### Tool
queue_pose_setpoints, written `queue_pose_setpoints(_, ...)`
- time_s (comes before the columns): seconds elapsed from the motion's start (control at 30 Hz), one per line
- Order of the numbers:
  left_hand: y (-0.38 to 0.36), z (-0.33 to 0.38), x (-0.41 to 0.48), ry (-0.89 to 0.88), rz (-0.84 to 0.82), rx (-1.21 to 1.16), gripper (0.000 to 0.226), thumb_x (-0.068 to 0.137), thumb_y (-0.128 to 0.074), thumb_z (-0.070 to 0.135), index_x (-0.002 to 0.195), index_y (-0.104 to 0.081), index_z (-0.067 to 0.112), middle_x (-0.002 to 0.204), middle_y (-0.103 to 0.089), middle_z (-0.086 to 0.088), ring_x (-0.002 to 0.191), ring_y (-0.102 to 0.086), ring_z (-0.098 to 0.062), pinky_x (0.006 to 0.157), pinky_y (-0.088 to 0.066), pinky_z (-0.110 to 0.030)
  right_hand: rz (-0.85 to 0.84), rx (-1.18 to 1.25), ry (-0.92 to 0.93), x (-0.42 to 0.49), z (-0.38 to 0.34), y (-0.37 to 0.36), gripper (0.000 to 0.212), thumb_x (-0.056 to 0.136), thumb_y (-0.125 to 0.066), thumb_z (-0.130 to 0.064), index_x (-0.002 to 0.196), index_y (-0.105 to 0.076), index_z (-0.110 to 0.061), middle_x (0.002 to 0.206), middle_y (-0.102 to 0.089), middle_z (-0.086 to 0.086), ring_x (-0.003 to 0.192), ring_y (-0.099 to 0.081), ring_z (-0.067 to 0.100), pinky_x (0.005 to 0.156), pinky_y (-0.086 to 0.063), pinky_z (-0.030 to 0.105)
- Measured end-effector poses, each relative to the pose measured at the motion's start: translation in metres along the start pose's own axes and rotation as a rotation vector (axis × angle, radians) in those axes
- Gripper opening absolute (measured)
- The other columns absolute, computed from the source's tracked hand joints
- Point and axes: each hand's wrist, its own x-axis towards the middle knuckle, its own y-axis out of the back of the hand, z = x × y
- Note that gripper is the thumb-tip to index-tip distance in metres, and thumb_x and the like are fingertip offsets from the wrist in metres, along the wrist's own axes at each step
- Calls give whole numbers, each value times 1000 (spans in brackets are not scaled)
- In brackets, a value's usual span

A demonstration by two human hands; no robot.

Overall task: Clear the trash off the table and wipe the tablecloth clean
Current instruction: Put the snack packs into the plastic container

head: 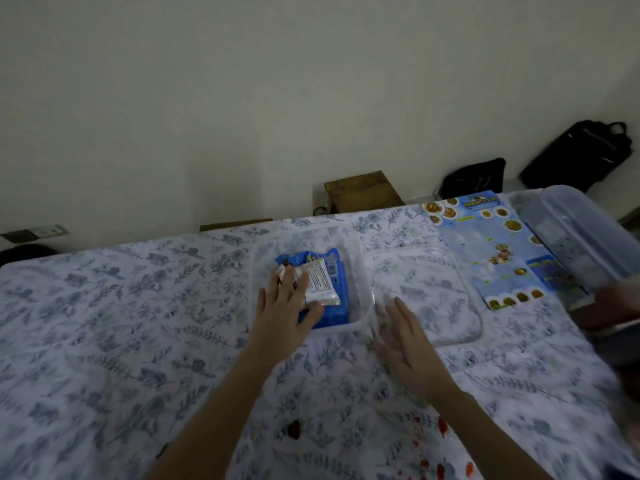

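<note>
- Head view: desk under a floral tablecloth [104,323].
- Clear plastic container [360,327], hinged open; its lid [429,292] lies flat to the right.
- Blue snack wrapper [337,299] and white wrapper [320,282] inside the container.
- Left hand [287,306], fingers spread, pressing flat on the wrappers.
- Right hand [405,344], fingers spread and blurred, at the lid's near edge; holding nothing.
- Red stains [441,424] near the front edge.
- Blue menu leaflet [485,244] and lidded plastic box [575,230] crowd the right side; left side open.
- Behind: wooden stool [360,190], black bags [578,154], pale wall.
</note>
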Motion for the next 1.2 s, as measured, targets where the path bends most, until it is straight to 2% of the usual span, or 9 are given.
queue_pose_setpoints(0.13, 4, -8, -12, -4, 107, 3, 86, 81, -1, 70, 153, -11, 23, 163, -1, -2, 150, 3, -23, 120, 2, -41, -31, -409, 55, -7, 30, -6, 73, 91, -30, -60, 137, -41, -4, 151, -33, 14, 136, -36, 32, 106, -41, 46)
queue_pose_setpoints(0.3, 6, -16, -33, -66, 28, 46, 89, 81, 13, 66, 152, -14, 21, 162, -1, -2, 150, 3, -18, 117, 6, -32, 113, -477, 145, 7, 12, 16, 50, 98, -29, -43, 104, -59, -4, 129, -56, 23, 115, -58, 38, 92, -51, 46)
queue_pose_setpoints(0.4, 15, -15, -34, -31, -12, -26, 75, 90, -11, 62, 152, -13, 20, 162, 0, 0, 150, 1, -17, 117, 2, -29, 327, -307, 146, 25, -37, 54, 29, 96, -50, -28, 114, -57, -7, 93, -69, 13, 80, -67, 29, 65, -51, 32)
queue_pose_setpoints(0.5, 28, -10, -29, 6, -6, -170, 61, 99, -41, 38, 151, -18, 17, 162, -6, -4, 150, -4, -19, 122, -12, -36, 582, -115, 146, 45, -97, 93, 23, 99, -42, -34, 98, -50, -14, 61, -55, 7, 52, -54, 26, 45, -39, 36)
queue_pose_setpoints(0.7, 79, 26, -16, 166, 130, -721, 56, 98, -48, 27, 148, -27, 15, 156, -27, -7, 140, -31, -17, 108, -25, -22, 838, 691, 144, 78, -177, 118, 17, 99, -37, -41, 90, -45, -30, 109, -69, 3, 103, -65, 28, 86, -51, 55)
queue_pose_setpoints(0.8, 102, 40, -10, 295, 140, -1149, 50, 98, -46, 33, 144, -32, 18, 145, -44, -7, 119, -51, -16, 99, -39, -27, 793, 1058, -6, 84, -194, 105, 25, 97, -41, -45, 95, -49, -22, 116, -66, 16, 104, -65, 36, 85, -54, 53)
queue_pose_setpoints(0.9, 106, 36, -8, 421, 326, -1338, 30, 97, -49, 29, 124, -41, 18, 114, -62, -7, 83, -62, -13, 66, -55, -23, 650, 1255, -103, 77, -195, 76, 26, 102, -33, -31, 106, -45, -8, 113, -66, 20, 97, -68, 33, 78, -58, 44)
queue_pose_setpoints(1.03, 88, 10, -8, 518, 480, -1022, 39, 94, -51, 31, 128, -47, 13, 115, -64, -17, 93, -64, -28, 81, -55, -40, 537, 877, -210, 61, -165, 39, 43, 101, -33, -39, 96, -49, 1, 92, -73, 11, 76, -69, 29, 68, -57, 40)
queue_pose_setpoints(1.2, 63, -16, -9, 478, 417, -708, 39, 92, -56, 30, 125, -54, 9, 116, -53, -14, 99, -50, -20, 82, -38, -30, 347, 253, -336, 40, -114, 15, 44, 99, -29, -37, 77, -49, -5, 61, -54, 6, 54, -50, 23, 50, -38, 33)
